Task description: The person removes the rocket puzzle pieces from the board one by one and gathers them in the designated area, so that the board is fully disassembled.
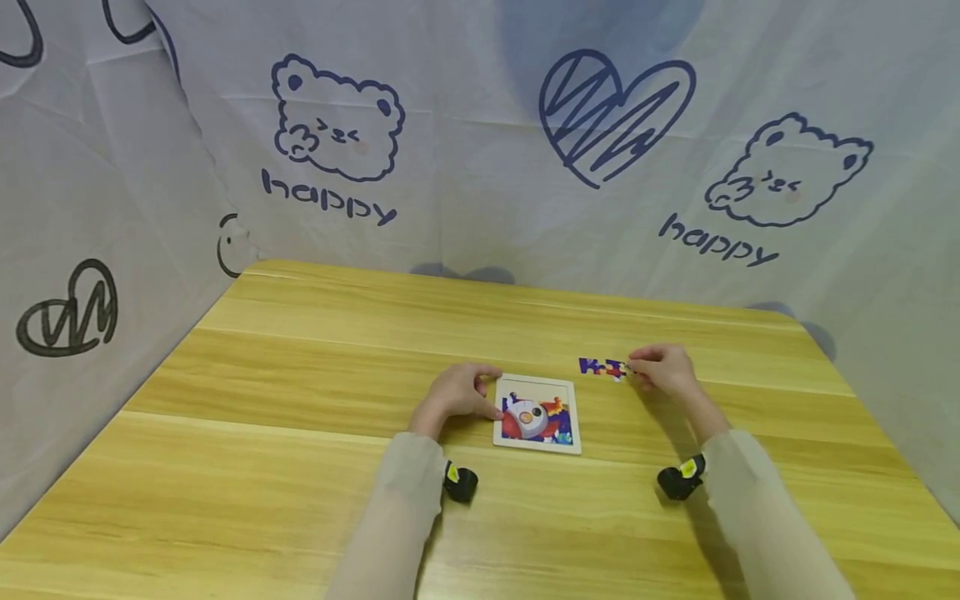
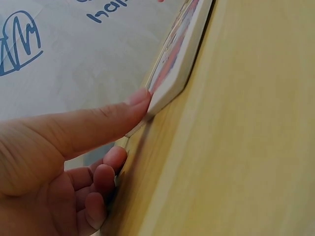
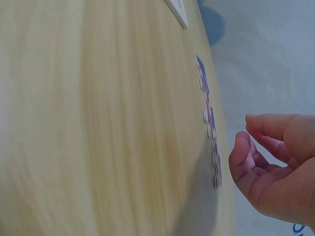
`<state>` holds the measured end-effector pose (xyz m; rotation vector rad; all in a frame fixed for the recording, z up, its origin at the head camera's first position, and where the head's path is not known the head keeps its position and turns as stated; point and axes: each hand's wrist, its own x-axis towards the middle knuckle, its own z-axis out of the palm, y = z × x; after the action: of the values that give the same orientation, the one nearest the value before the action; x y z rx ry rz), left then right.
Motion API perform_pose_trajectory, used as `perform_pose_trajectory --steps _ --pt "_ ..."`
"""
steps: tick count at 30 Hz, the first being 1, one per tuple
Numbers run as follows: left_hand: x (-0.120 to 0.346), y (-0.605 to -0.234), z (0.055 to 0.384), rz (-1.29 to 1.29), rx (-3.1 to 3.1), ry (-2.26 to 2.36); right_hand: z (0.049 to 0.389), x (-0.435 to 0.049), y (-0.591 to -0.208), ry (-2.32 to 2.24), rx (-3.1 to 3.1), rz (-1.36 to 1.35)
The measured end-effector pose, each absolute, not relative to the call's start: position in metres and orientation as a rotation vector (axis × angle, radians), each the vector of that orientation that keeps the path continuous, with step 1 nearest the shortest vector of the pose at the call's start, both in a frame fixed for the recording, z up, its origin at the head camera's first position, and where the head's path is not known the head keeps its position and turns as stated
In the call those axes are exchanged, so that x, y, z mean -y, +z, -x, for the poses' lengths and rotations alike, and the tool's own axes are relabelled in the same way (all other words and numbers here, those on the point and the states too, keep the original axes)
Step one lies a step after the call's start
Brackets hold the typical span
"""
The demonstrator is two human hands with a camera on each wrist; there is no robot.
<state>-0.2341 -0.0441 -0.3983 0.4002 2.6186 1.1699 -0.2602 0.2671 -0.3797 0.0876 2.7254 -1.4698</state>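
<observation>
The puzzle tray (image 1: 536,447) lies flat on the surface (image 1: 300,417), between the two hands and nearer the left. Its pale frame encloses a partly assembled penguin picture (image 1: 531,419); the upper part of the recess exposes the pale base. Loose puzzle pieces (image 1: 589,367) lie in a short row beyond the tray's upper right corner, apart from it.

The left hand (image 1: 457,390) is partly open at the tray's left side. Thumb and index finger are spread: the thumb touches the left edge, the index finger reaches the upper left corner. The right hand (image 1: 666,369) is at the right end of the row, thumb and index tips drawn close together. Whether a piece sits between them cannot be told.

Both forearms carry light sleeves (image 1: 401,500), each with a black wrist unit (image 1: 461,483). Behind the surface hangs a white cloth (image 1: 465,125) printed with bear heads (image 1: 341,121), a hatched heart (image 1: 618,117) and the word "happy".
</observation>
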Motion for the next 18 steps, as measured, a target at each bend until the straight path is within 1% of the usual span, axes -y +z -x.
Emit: perform_pose_trajectory --steps 18 --pt "0.043 -0.4 0.236 -0.366 -2.616 1.17 0.252 -0.223 -0.379 -1.472 -2.662 0.15"
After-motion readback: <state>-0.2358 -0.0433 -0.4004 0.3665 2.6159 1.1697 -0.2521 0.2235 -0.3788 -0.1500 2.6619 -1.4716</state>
